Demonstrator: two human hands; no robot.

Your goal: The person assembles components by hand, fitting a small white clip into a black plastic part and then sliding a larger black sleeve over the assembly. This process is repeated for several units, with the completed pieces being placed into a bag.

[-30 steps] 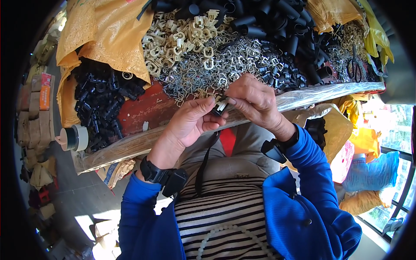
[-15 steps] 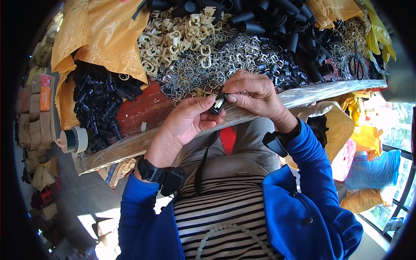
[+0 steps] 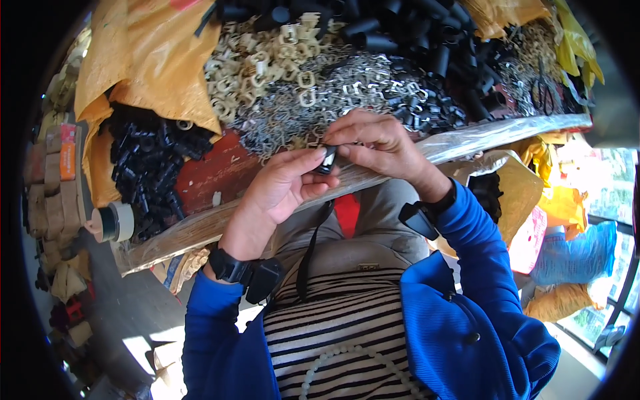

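two hands meet, in the head view, on the wearer's side of the pile of metal clips (image 3: 370,73): the left hand (image 3: 283,183) pinches a small black piece (image 3: 327,162) with a white patch, and the right hand (image 3: 380,147) is closed on its upper end, any smaller part there being hidden from me. i'd judge this a close fingertip adjustment, so the next move calls for a steady left pinch, with pale plastic parts (image 3: 250,70) left of that pile.
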